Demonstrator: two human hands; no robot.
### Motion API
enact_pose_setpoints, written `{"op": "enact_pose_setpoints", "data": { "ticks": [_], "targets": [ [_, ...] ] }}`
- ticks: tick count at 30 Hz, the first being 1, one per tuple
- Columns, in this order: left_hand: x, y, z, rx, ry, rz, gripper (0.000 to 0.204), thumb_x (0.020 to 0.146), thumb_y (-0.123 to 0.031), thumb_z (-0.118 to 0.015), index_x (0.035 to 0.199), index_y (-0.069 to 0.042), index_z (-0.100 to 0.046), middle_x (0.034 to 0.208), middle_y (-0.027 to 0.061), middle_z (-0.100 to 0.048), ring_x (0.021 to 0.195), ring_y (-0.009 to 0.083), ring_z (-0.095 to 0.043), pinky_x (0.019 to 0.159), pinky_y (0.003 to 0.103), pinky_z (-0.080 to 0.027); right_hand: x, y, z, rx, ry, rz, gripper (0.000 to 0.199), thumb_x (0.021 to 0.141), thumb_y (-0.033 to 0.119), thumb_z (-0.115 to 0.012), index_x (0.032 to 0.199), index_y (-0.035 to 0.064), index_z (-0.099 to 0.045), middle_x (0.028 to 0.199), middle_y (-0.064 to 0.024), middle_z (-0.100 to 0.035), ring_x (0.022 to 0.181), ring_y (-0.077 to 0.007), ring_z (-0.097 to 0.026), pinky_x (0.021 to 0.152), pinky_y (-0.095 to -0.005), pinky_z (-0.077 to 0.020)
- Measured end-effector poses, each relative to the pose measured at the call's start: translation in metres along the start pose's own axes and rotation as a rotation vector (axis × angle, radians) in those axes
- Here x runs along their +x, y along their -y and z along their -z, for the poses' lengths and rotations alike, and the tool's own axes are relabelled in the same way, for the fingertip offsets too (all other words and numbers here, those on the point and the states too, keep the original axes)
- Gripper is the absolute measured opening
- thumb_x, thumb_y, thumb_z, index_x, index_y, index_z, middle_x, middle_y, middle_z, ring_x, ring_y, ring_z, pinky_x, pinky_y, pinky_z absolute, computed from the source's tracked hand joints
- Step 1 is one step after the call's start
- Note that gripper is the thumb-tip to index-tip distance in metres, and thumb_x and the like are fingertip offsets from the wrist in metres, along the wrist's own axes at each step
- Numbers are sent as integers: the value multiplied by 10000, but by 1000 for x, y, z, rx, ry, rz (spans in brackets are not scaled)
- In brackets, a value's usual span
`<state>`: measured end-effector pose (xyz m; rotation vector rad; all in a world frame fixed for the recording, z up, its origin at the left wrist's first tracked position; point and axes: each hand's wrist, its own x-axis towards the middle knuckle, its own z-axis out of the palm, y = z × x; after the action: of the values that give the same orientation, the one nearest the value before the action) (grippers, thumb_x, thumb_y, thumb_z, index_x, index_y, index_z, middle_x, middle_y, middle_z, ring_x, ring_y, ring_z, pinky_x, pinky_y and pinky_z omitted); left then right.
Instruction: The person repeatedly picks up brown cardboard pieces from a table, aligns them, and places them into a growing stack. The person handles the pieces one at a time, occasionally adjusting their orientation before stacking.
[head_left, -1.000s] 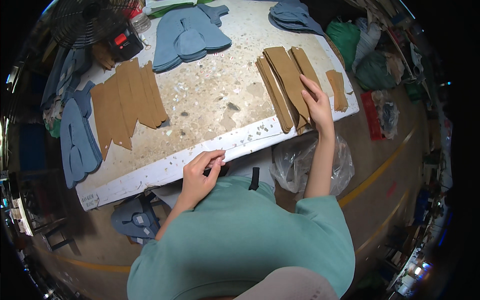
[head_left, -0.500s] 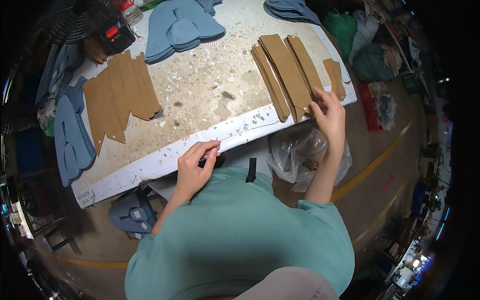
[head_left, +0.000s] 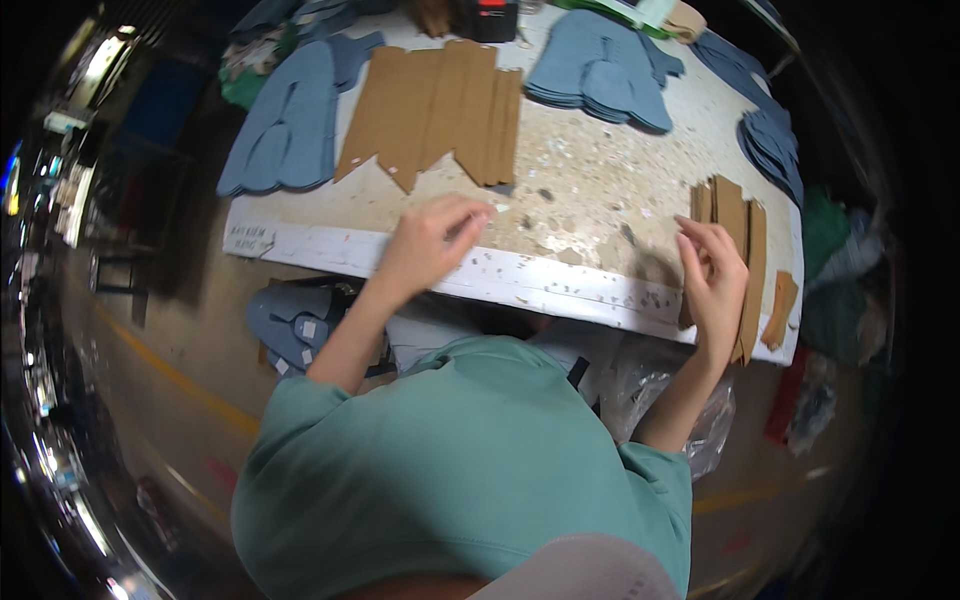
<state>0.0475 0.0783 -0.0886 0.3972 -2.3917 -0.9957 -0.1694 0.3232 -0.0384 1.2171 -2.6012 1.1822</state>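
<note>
Two hands of mine were up at the worktable (head_left: 620,302), fingers bent on both. L hand (head_left: 430,245) hung over the near white edge, just below a row of tan strips (head_left: 430,110); its fingers were loosely curled, thumb nr the index, but w/ the blur I couldn't tell if they pinched anything. R hand (head_left: 718,280) was at the table's R end, in front of the tan strip stacks (head_left: 754,280); its fingers were half bent & relaxed, tips apart, grasping nothing I could see. Couldn't tell if that hand touched the stacks.

Row lay flat on the L half of the tabletop, pcs side by side & overlapping, several w/ pointed near ends. Blue-grey cutout stack (head_left: 285,125) lay just L of it; 2nd blue-grey stack (head_left: 600,65) was to its R. Darker blue stack (head_left: 770,150) sat by the R edge. Small waisted tan bundle (head_left: 780,310) lay R of the strip stacks, nr the corner. Clear plastic bag (head_left: 715,430) was below the table's R end, behind my forearm.
</note>
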Motion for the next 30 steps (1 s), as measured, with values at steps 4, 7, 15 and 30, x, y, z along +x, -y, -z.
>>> {"op": "enact_pose_setpoints", "data": {
  "ticks": [4, 7, 15, 30],
  "targets": [
    [18, 36, 53, 246, -182, 98, 144, 888, -120, -619, 976, -31, -691, 899, 116, -689, 771, 231, -663, 683, 305, -516, 44, 35, -60, 52, 172, 327, 127, 810, 63, -661, 923, 26, -703, 854, -112, -649, 873, -285, -601, 762, -363, -481],
    [28, 66, 88, 443, -254, 190, 155, 881, -171, -630, 955, -52, -694, 887, 118, -679, 850, 293, -650, 739, 378, -519, 80, 53, -104, 67, 263, 478, 123, 792, 60, -661, 901, 22, -703, 859, -131, -653, 878, -308, -614, 782, -384, -495],
    [42, 111, 89, 899, -162, 415, 341, 807, -333, -712, 942, -20, -713, 1049, 195, -615, 1043, 410, -563, 849, 458, -514, 83, 119, -236, 205, 256, 579, 173, 782, 99, -660, 920, -3, -684, 882, -200, -647, 825, -366, -638, 769, -430, -528],
    [50, 134, 87, 551, -406, 402, 319, 776, -280, -750, 995, -63, -669, 686, 75, -652, 652, 256, -652, 634, 376, -516, 71, 135, -263, -2, 216, 629, 191, 753, 93, -660, 921, 6, -635, 865, -129, -588, 842, -306, -622, 690, -418, -542]
  ]
}}
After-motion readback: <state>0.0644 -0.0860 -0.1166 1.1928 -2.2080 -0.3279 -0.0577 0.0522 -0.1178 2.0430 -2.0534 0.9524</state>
